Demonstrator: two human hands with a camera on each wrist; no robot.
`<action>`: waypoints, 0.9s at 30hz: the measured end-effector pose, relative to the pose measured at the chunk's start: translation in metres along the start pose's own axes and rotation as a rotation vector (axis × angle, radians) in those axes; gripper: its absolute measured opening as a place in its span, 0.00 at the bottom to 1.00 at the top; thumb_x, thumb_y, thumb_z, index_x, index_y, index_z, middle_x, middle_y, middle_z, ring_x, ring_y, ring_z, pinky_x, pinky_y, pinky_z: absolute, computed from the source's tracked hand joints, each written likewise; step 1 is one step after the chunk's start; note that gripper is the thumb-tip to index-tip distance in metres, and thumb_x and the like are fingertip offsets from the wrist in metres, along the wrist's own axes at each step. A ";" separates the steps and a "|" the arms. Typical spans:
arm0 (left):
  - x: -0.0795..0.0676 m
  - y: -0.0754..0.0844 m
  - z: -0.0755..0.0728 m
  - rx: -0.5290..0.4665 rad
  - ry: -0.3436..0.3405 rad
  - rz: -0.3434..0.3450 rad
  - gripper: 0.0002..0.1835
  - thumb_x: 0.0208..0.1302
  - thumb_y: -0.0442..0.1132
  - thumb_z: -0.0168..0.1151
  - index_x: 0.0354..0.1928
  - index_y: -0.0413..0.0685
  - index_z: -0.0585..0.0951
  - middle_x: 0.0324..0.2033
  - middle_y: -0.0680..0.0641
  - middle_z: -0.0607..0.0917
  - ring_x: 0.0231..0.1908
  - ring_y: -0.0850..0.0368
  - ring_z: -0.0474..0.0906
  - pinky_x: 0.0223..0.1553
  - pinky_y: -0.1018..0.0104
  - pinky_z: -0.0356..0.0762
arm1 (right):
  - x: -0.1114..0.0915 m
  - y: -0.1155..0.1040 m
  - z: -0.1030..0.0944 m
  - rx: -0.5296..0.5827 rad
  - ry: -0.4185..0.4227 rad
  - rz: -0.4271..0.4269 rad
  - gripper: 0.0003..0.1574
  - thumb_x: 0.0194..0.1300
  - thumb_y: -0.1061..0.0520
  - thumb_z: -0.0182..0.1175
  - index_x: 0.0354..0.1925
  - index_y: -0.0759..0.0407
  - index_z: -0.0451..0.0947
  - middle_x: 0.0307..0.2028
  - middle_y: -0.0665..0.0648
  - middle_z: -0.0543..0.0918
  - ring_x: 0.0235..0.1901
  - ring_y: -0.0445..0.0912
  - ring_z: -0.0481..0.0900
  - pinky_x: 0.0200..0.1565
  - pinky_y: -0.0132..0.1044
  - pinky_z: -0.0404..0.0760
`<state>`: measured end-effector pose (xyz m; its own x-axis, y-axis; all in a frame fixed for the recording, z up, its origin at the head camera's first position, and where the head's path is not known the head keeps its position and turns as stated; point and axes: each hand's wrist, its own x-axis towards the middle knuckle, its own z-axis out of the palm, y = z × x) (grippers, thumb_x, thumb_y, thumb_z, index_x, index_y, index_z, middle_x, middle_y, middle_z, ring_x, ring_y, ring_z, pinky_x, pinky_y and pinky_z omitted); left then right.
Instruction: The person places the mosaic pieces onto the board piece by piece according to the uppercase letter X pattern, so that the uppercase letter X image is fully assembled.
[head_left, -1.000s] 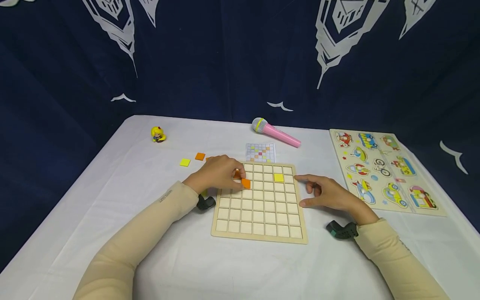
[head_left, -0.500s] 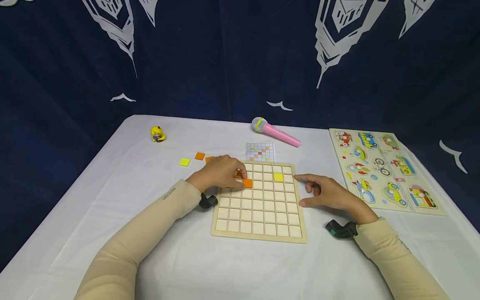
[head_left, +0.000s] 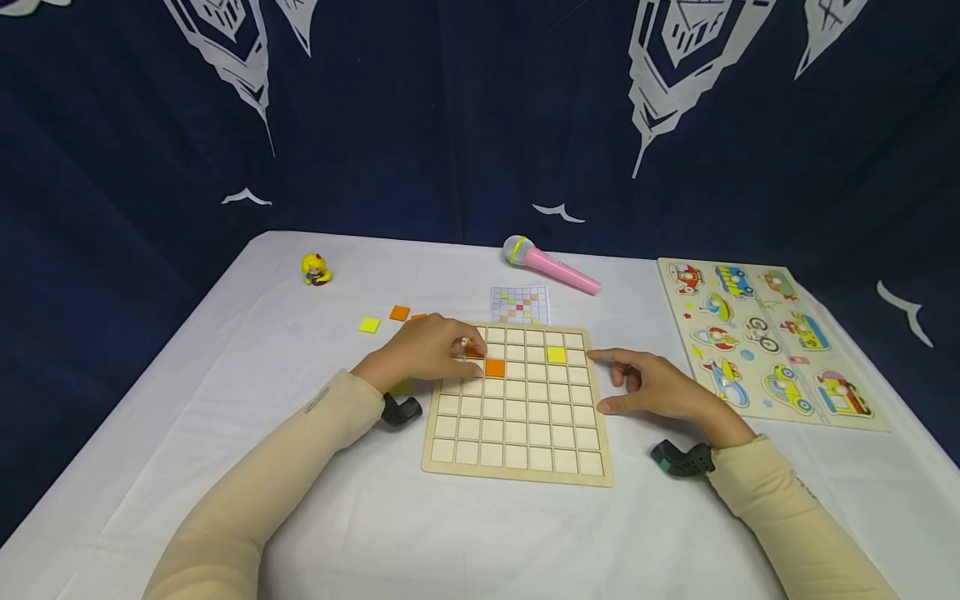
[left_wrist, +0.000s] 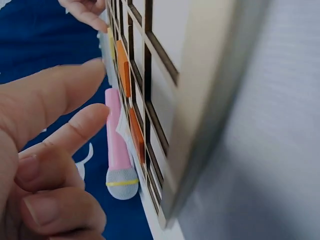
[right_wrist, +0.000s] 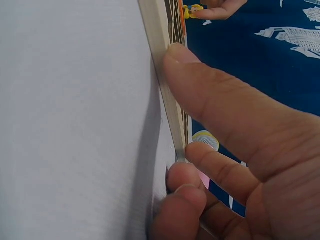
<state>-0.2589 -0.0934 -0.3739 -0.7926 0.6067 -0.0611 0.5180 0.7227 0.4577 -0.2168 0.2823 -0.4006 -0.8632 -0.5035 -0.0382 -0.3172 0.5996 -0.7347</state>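
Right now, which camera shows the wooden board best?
The head view: nearly all the wooden board shows, though the left hand hides part of its left side. The left wrist view shows a slanted part; the right wrist view, a thin strip.

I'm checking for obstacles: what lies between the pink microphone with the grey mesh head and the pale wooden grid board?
In the head view, a small white card printed with a coloured grid lies between the microphone and the board.

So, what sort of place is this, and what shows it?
Probably an indoor play area, judging by the wooden grid board, vehicle puzzle and pink microphone; the wider setting is out of view.
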 end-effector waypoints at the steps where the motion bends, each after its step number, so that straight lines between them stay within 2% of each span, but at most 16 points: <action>1: -0.003 -0.002 -0.001 -0.015 0.015 -0.001 0.14 0.67 0.50 0.76 0.52 0.58 0.90 0.17 0.56 0.68 0.23 0.61 0.65 0.35 0.63 0.63 | 0.000 0.000 0.000 -0.002 0.000 0.002 0.46 0.61 0.60 0.81 0.71 0.73 0.73 0.37 0.54 0.74 0.29 0.41 0.67 0.32 0.34 0.68; 5: -0.015 -0.010 -0.004 -0.088 0.054 -0.006 0.13 0.68 0.49 0.75 0.52 0.57 0.90 0.16 0.57 0.64 0.20 0.62 0.59 0.32 0.64 0.59 | 0.000 -0.001 -0.001 -0.004 -0.001 0.006 0.47 0.61 0.60 0.81 0.72 0.72 0.73 0.38 0.54 0.74 0.29 0.41 0.66 0.33 0.34 0.68; 10: -0.031 -0.024 -0.009 -0.203 0.046 0.000 0.12 0.69 0.45 0.75 0.52 0.54 0.91 0.18 0.57 0.61 0.20 0.62 0.56 0.30 0.65 0.58 | 0.001 -0.001 -0.001 -0.006 -0.005 -0.002 0.47 0.61 0.59 0.81 0.72 0.73 0.73 0.38 0.54 0.74 0.29 0.41 0.66 0.32 0.34 0.67; 16: -0.048 -0.045 -0.017 -0.291 -0.026 0.015 0.14 0.69 0.39 0.75 0.54 0.47 0.90 0.18 0.57 0.62 0.22 0.60 0.58 0.33 0.65 0.60 | 0.001 0.000 -0.002 -0.015 0.001 0.003 0.46 0.61 0.59 0.81 0.72 0.72 0.73 0.37 0.54 0.74 0.29 0.40 0.67 0.33 0.34 0.68; 22: -0.060 -0.057 -0.028 -0.344 -0.131 -0.045 0.18 0.67 0.35 0.74 0.59 0.43 0.88 0.20 0.56 0.67 0.25 0.60 0.64 0.34 0.66 0.63 | 0.000 -0.001 -0.002 -0.006 0.003 -0.005 0.46 0.61 0.60 0.81 0.71 0.73 0.73 0.37 0.54 0.74 0.28 0.41 0.66 0.32 0.34 0.68; 27: -0.066 -0.062 -0.033 -0.341 -0.179 -0.068 0.20 0.65 0.30 0.73 0.59 0.40 0.87 0.24 0.54 0.71 0.29 0.58 0.68 0.37 0.66 0.66 | -0.001 -0.001 0.000 -0.002 0.005 -0.011 0.45 0.61 0.60 0.80 0.71 0.73 0.74 0.37 0.54 0.73 0.28 0.41 0.66 0.32 0.34 0.68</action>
<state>-0.2495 -0.1890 -0.3690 -0.7371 0.6312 -0.2413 0.3055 0.6298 0.7142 -0.2157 0.2823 -0.3997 -0.8613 -0.5074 -0.0269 -0.3278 0.5954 -0.7335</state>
